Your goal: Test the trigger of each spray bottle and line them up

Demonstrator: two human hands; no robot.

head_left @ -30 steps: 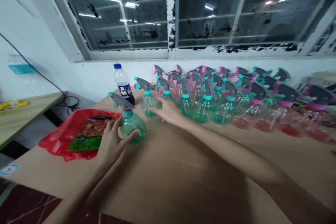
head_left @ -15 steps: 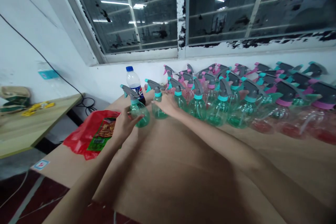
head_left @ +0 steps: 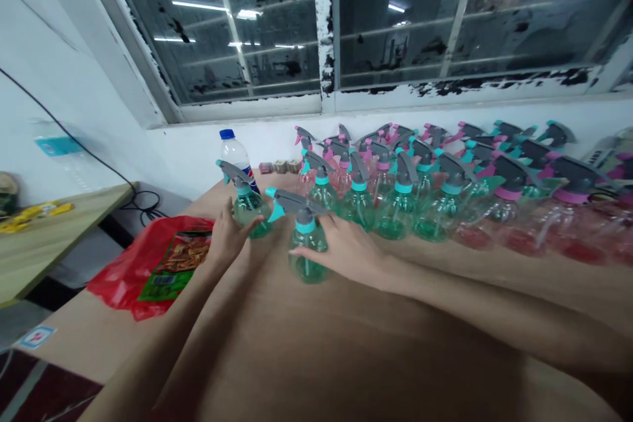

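Note:
My left hand [head_left: 228,236] is curled around a green spray bottle [head_left: 258,216] with a grey and teal trigger head, upright near the back of the table. In my right hand [head_left: 349,247] is a second green spray bottle [head_left: 305,262], gripped from its right side with the thumb across its front. That bottle is nearer to me than the others, its nozzle pointing left. Beyond my right hand stands a row of green spray bottles [head_left: 359,204], and pink spray bottles [head_left: 529,227] continue to the right.
Behind the left bottle is a cola bottle [head_left: 236,153] with a blue cap. A red plastic bag [head_left: 119,270] with a snack packet [head_left: 178,264] lies left of my left arm. Small blocks [head_left: 280,166] sit by the wall below the window. A side table [head_left: 69,237] adjoins on the left.
My right hand has drawn its green spray bottle out of the row toward me. The left hand stays at its bottle. The whole view has shifted slightly to the right.

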